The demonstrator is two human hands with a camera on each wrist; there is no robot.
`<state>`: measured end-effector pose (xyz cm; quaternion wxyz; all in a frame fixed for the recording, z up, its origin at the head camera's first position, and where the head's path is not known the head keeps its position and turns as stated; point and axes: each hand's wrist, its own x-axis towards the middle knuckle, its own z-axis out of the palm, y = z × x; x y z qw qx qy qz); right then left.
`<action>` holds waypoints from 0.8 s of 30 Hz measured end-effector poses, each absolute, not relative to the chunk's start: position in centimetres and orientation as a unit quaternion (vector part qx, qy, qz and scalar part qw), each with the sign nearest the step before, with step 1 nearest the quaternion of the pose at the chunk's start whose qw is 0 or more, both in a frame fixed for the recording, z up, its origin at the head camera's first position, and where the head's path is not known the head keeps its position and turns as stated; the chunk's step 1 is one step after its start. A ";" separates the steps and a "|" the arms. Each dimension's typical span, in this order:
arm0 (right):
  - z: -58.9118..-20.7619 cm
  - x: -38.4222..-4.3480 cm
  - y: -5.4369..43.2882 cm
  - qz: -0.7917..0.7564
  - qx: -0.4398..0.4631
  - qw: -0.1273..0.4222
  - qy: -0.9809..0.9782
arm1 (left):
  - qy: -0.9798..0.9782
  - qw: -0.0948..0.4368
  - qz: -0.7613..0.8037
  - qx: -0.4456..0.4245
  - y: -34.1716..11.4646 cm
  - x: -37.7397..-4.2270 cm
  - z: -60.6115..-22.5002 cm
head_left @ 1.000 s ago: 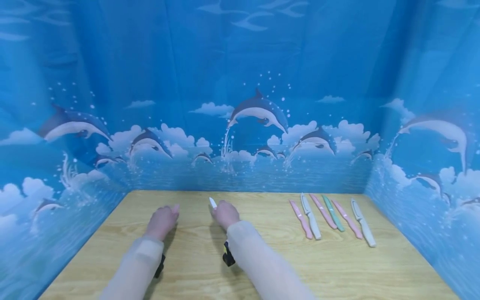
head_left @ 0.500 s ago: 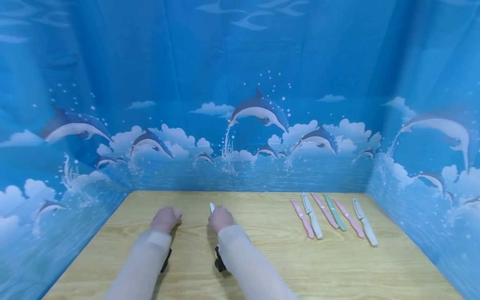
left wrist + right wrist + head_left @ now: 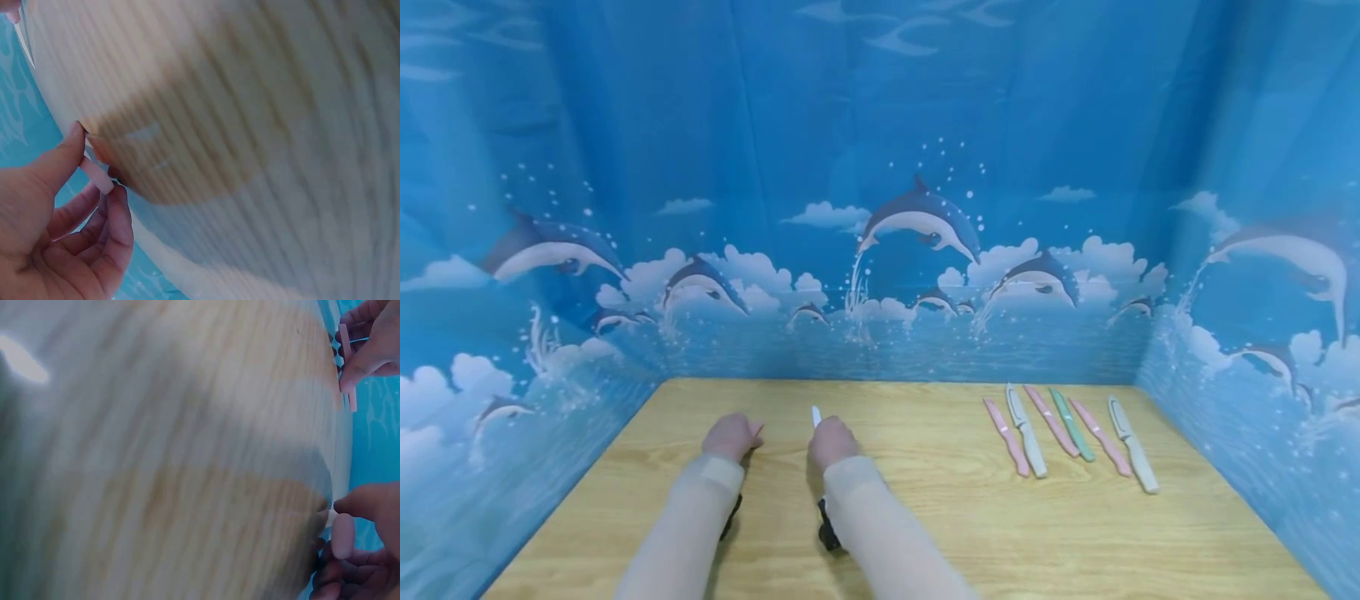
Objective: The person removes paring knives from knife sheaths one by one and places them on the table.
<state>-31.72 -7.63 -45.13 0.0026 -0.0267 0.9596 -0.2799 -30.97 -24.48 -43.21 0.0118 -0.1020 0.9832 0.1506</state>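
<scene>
Over the left half of the table, my right hand (image 3: pixel 833 442) grips a small knife by its pink handle (image 3: pixel 342 536), and the pale blade (image 3: pixel 816 415) points away from me past the fingers. To its left, my left hand (image 3: pixel 730 436) pinches a thin pink knife sheath (image 3: pixel 97 175) between thumb and fingers. Seen from the right wrist, that sheath is a flat narrow strip sticking out on both sides of the left hand's fingers. A gap separates the two hands. Most of the knife's handle is hidden inside the right hand in the head view.
Several knives lie in a row at the table's right: pink ones (image 3: pixel 1007 437), a green one (image 3: pixel 1072 425) and white-handled ones (image 3: pixel 1133 446). A blue dolphin-print curtain (image 3: pixel 880 167) surrounds the wooden table (image 3: pixel 1000 533) at the back and sides.
My right hand has moved left and slightly nearer with the knife, its blade now pointing straighter ahead. The left hand has shifted slightly right with the sheath. The row of knives stays put.
</scene>
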 end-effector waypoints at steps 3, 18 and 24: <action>-45.1 -31.4 -8.2 -0.264 -0.022 -0.011 0.964 | 0.982 0.014 0.153 -0.107 -24.9 -31.0 -43.2; -45.4 -31.6 -8.8 -0.230 -0.056 0.001 0.972 | 0.980 0.037 0.183 -0.069 -26.9 -29.7 -42.4; -45.2 -30.8 -9.7 -0.255 -0.085 0.019 0.963 | 0.977 0.050 0.198 -0.064 -27.4 -29.2 -42.3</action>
